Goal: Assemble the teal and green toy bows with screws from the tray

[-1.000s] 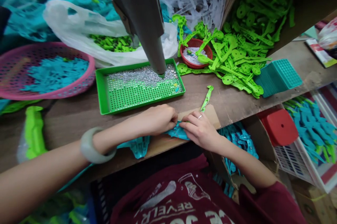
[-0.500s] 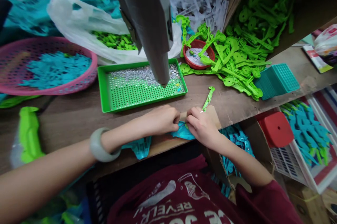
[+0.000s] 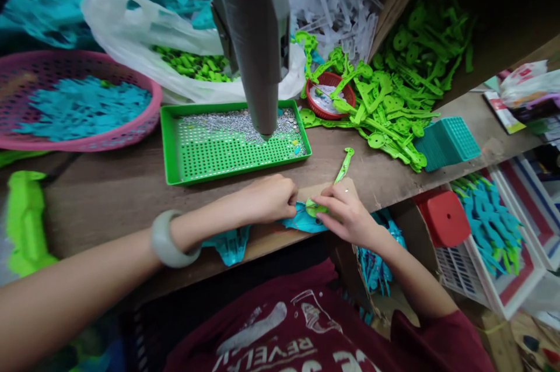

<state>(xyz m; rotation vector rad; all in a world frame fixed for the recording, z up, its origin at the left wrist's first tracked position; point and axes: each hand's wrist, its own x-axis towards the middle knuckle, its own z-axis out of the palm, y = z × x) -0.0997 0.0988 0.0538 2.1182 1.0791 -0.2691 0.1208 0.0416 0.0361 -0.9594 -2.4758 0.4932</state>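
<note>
My left hand (image 3: 275,198) is closed, its curled fingers pressing the near end of a translucent blue plastic piece (image 3: 301,221) at the table's front edge. A round green plastic part (image 3: 314,207) lies over that blue piece. My right hand (image 3: 347,213) pinches this green part, with the thumb below and the fingers above. Just beyond the right hand, a slim green arm-shaped piece (image 3: 343,165) sticks out; whether it joins the round part is hidden by the hand. Another blue plastic piece (image 3: 230,245) hangs over the edge below my left wrist.
A grey tool housing (image 3: 260,57) comes down over a green tray (image 3: 184,176) holding small metal pieces. A pink basket (image 3: 153,106) stands left, and a heap of green parts (image 3: 389,109) right. A teal block stack (image 3: 450,141) and a red stool (image 3: 446,217) lie further right.
My right hand has lifted slightly and its fingers have opened out, uncovering the round green part. My left hand stays in place. The whole view has shifted a little.
</note>
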